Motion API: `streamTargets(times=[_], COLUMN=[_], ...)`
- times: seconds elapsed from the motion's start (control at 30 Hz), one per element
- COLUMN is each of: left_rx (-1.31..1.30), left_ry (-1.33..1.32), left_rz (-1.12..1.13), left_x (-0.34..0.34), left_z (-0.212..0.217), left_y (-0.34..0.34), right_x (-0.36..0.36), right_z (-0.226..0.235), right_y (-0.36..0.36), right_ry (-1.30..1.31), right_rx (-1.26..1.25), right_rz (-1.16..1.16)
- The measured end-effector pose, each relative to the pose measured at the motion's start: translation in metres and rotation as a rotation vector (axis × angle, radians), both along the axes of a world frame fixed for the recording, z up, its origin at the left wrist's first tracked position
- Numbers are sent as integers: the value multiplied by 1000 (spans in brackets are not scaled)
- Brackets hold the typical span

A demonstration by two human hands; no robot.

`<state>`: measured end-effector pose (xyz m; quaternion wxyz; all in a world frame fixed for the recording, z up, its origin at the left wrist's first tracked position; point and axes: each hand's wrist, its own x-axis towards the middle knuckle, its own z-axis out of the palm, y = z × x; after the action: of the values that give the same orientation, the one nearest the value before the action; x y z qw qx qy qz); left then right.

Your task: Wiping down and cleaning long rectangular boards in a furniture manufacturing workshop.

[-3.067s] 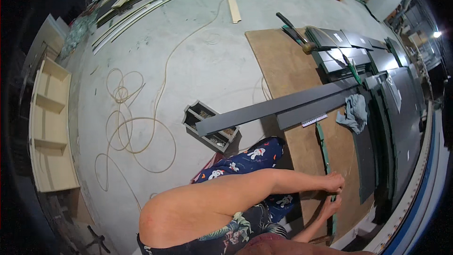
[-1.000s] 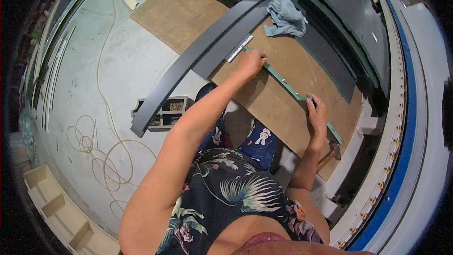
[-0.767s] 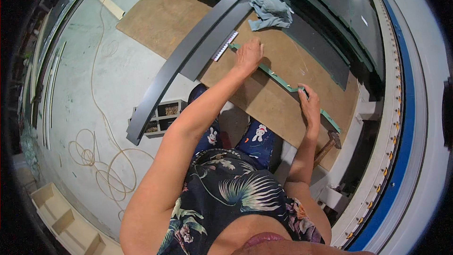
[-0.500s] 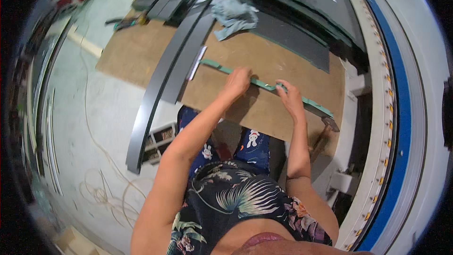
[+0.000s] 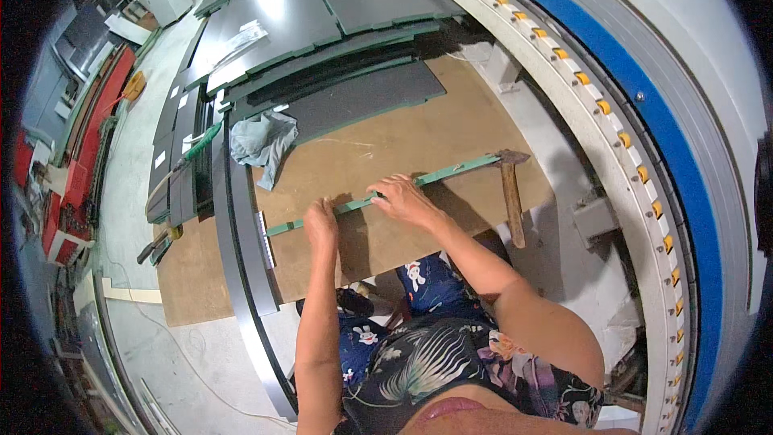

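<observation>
A thin green strip lies slantwise across a brown board, with short darker pieces visible along it. My left hand is closed at the strip's left part, its fingers pinched on it. Nearer the strip's middle, my right hand bends over it, thumb and fingers closed on its edge. What lies under the fingertips is partly hidden. At the strip's right end rests a hammer, its rusty head touching or very near the strip and its wooden handle pointing toward me.
Long dark grey panels run along the board's left side. A crumpled blue-grey cloth lies at their edge. Stacked dark panels fill the far side. A machine rail with yellow rollers curves along the right. Pliers lie at left.
My view has turned, so the panel stack now shows more fully. Both hands have shifted leftward along the green strip. The hammer's handle is now in full sight.
</observation>
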<state>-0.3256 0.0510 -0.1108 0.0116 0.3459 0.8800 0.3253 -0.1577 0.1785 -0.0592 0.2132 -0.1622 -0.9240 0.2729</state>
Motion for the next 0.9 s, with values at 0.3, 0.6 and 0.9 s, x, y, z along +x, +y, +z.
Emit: streamTargets(times=[0.3,0.6,0.9], left_rx=[326,102,147], left_ry=[-392,-242,-137], left_rz=[-182,-348,-226], left_x=[0,31,39], left_z=[3,22,11], left_y=[20,22,31], right_x=[-14,-12,-16], right_z=[-8,-7,-10], right_y=[11,8,13], right_ry=[145,349,202], right_rx=[30,-24,-50], right_rz=[-43,-79,-50])
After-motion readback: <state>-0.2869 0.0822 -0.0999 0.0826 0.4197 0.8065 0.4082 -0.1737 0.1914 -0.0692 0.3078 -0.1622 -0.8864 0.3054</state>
